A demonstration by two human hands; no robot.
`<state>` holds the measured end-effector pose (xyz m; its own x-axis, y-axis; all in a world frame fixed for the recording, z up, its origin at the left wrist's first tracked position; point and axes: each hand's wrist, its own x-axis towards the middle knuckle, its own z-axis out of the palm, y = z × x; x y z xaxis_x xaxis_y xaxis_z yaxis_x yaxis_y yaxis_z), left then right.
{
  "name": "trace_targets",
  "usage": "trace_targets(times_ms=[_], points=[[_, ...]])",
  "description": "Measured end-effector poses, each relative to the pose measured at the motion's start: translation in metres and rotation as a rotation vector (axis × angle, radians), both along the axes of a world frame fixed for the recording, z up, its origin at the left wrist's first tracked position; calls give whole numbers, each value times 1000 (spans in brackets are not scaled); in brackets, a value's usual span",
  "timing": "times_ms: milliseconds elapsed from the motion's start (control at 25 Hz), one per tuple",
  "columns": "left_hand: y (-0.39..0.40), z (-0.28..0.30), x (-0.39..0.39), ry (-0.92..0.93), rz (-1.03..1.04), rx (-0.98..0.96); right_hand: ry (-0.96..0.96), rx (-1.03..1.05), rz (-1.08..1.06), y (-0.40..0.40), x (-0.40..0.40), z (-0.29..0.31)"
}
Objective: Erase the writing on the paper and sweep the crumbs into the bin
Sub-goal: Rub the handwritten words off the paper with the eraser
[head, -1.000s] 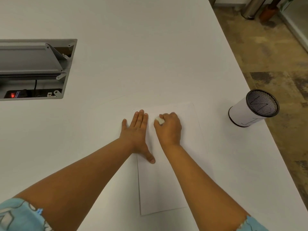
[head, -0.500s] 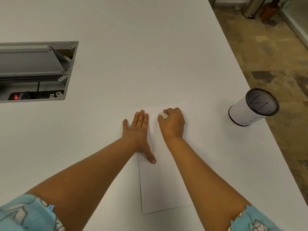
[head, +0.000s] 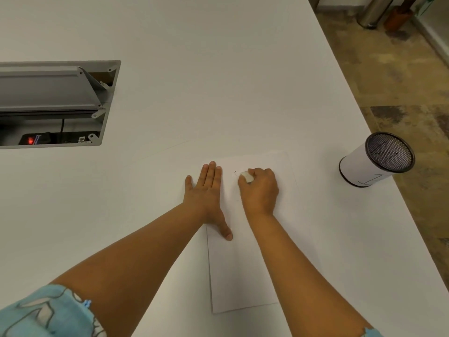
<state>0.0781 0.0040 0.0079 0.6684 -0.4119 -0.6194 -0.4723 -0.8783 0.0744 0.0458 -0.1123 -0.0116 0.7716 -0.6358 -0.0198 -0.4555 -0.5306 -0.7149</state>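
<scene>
Head view: left hand (head: 206, 190) lies flat, fingers straight, on the paper (head: 243, 268); right hand (head: 261, 190) grips the eraser (head: 246, 176).

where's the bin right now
In the head view the bin stands on the table's right edge, right of the paper and the right hand.

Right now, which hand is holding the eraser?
The right hand grips the white eraser on the paper. The left hand lies flat, fingers straight, holding nothing.
</scene>
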Motion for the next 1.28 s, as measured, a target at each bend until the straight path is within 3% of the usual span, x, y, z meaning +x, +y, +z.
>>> trace_targets(times_ms=[160, 360, 520, 720, 920, 1280], points=[[0, -1, 0, -8, -25, 9, 48, -44, 224, 12, -2, -3], [0, 1, 0, -3, -11, 9, 22, -2, -13, -11, 6, 1], [0, 0, -1, -13, -32, 19, 32, -47, 246, 18, 0, -3], [2, 1, 0, 4, -10, -1, 55, -27, 24, -22, 9, 2], [0, 0, -1, -11, -26, 18, 38, -12, 209, 18, 2, -3], [4, -3, 1, 0, -2, -32, 17, -22, 50, -22, 6, 6]])
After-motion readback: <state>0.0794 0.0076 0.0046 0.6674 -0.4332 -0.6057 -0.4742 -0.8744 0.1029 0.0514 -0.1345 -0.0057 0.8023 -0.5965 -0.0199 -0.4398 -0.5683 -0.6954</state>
